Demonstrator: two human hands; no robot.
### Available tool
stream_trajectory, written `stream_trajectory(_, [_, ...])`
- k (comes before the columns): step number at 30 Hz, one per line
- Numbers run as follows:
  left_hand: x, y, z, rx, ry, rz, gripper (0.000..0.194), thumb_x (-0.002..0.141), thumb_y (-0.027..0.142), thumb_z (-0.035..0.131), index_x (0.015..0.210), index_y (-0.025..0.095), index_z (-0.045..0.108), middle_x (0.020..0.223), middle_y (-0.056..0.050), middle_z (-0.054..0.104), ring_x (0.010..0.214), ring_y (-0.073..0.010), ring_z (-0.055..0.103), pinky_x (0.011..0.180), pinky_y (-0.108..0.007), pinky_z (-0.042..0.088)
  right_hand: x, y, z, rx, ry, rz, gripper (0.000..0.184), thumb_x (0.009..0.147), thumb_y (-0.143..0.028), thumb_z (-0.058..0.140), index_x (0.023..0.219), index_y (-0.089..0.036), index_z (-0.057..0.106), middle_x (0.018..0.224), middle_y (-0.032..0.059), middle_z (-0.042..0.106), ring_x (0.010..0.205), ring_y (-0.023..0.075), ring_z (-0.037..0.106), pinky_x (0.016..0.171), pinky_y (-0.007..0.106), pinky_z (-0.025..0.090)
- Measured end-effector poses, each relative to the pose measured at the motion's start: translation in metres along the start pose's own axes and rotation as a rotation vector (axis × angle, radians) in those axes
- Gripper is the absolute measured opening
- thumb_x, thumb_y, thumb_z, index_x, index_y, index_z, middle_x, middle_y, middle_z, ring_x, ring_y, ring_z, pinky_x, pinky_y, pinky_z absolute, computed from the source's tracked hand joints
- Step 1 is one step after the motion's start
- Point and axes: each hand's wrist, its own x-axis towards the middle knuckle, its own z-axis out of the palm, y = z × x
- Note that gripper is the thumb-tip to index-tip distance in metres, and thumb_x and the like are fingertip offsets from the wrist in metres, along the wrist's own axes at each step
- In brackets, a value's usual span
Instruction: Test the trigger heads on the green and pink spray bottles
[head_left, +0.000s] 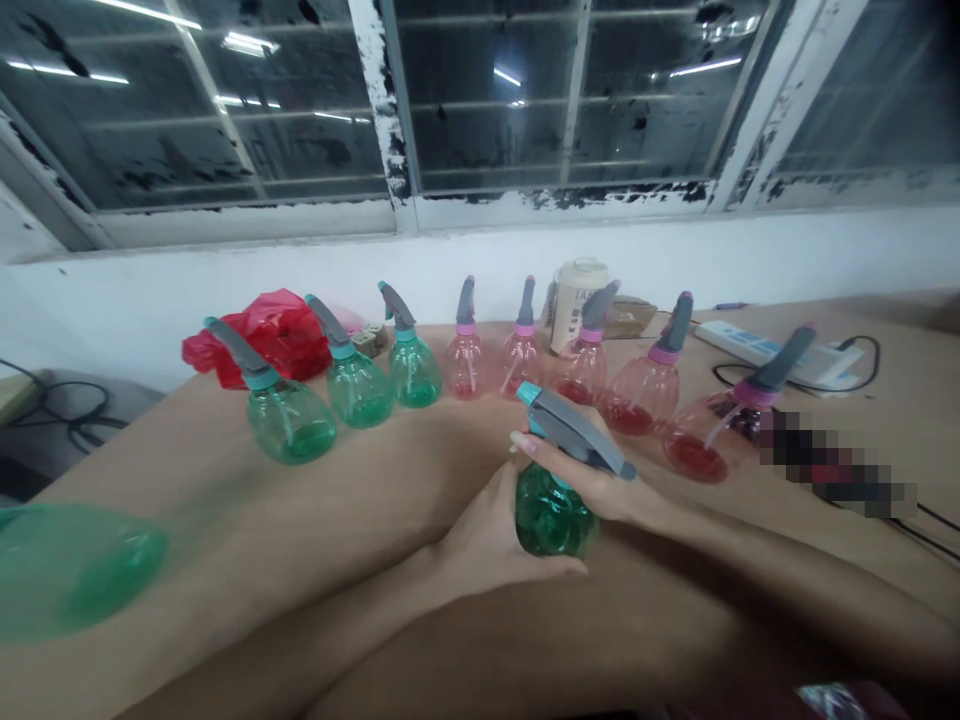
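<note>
A green spray bottle (553,515) with a grey trigger head (577,432) stands on the wooden table (360,500) in front of me. My left hand (491,540) wraps round the bottle's green body from the left. Fingers of my right hand (592,480) close on the neck and trigger head from the right. Behind it runs a curved row of spray bottles: three green ones (289,420) on the left and several pink ones (637,395) on the right, all upright with grey triggers.
A blurred green bottle body (71,565) lies at the table's left edge. A red plastic bag (262,335) sits at the back left, a cream cup (574,295) and a white power strip (765,350) with black cables at the back right. A window wall runs behind.
</note>
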Motion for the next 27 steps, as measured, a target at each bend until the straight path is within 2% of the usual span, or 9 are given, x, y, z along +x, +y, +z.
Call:
stream_trajectory(4, [0.000, -0.001, -0.002, -0.005, -0.013, 0.043, 0.097, 0.062, 0.044, 0.078, 0.138, 0.023, 0.023, 0.140, -0.013, 0.039, 0.131, -0.0338, 0.036, 0.107, -0.054, 0.034, 0.004, 0.004, 0.001, 0.159, -0.076, -0.007, 0.018, 0.084, -0.038, 0.058, 0.097, -0.026, 0.062, 0.096, -0.0002, 0.068, 0.090, 0.0168, 0.065, 0.085, 0.034, 0.051])
stream_trajectory(7, [-0.001, 0.000, -0.002, 0.003, 0.005, 0.046, 0.095, 0.064, 0.042, 0.077, 0.139, 0.023, 0.023, 0.140, -0.014, 0.039, 0.132, -0.0354, 0.035, 0.107, -0.055, 0.032, 0.004, 0.005, 0.002, 0.175, -0.060, -0.011, 0.022, 0.082, -0.040, 0.060, 0.100, -0.027, 0.062, 0.102, -0.0006, 0.069, 0.094, 0.0172, 0.065, 0.089, 0.034, 0.050])
stream_trajectory(12, [-0.007, 0.005, -0.006, 0.031, 0.017, 0.013, 0.092, 0.064, 0.046, 0.076, 0.138, 0.024, 0.026, 0.139, -0.014, 0.041, 0.128, -0.0363, 0.040, 0.104, -0.056, 0.036, -0.006, 0.004, 0.002, 0.033, -0.060, 0.060, 0.031, 0.081, -0.044, 0.061, 0.104, -0.024, 0.063, 0.102, 0.0020, 0.070, 0.095, 0.0200, 0.065, 0.087, 0.036, 0.051])
stream_trajectory(15, [-0.018, 0.006, -0.014, 0.065, 0.049, -0.034, 0.089, 0.062, 0.047, 0.077, 0.134, 0.023, 0.031, 0.133, -0.014, 0.047, 0.124, -0.0363, 0.044, 0.102, -0.058, 0.037, -0.017, 0.000, 0.002, -0.079, -0.172, 0.046, 0.042, 0.077, -0.045, 0.065, 0.114, -0.026, 0.059, 0.113, 0.0035, 0.066, 0.104, 0.0232, 0.062, 0.090, 0.039, 0.049])
stream_trajectory(18, [-0.039, 0.005, -0.026, 0.096, 0.086, -0.130, 0.088, 0.060, 0.047, 0.078, 0.132, 0.024, 0.033, 0.126, -0.012, 0.053, 0.117, -0.0353, 0.052, 0.096, -0.056, 0.042, -0.027, -0.007, 0.006, -0.215, -0.292, 0.040, 0.054, 0.073, -0.049, 0.068, 0.120, -0.025, 0.056, 0.114, 0.0061, 0.066, 0.107, 0.0276, 0.060, 0.089, 0.044, 0.048])
stream_trajectory(23, [-0.084, 0.003, -0.057, 0.216, 0.117, -0.252, 0.086, 0.063, 0.052, 0.074, 0.132, 0.024, 0.032, 0.121, -0.012, 0.057, 0.112, -0.0352, 0.056, 0.092, -0.055, 0.046, -0.025, -0.023, 0.038, -0.354, -0.408, 0.083, 0.068, 0.071, -0.060, 0.064, 0.127, -0.023, 0.050, 0.118, 0.0097, 0.063, 0.106, 0.0314, 0.058, 0.087, 0.050, 0.047])
stream_trajectory(27, [-0.128, 0.003, -0.083, 0.353, 0.257, -0.372, 0.086, 0.065, 0.055, 0.070, 0.135, 0.022, 0.031, 0.130, -0.015, 0.052, 0.122, -0.0375, 0.048, 0.101, -0.060, 0.036, -0.008, -0.040, 0.079, -0.355, -0.461, 0.057, 0.063, 0.071, -0.057, 0.065, 0.125, -0.026, 0.052, 0.115, 0.0086, 0.064, 0.101, 0.0309, 0.059, 0.080, 0.047, 0.050])
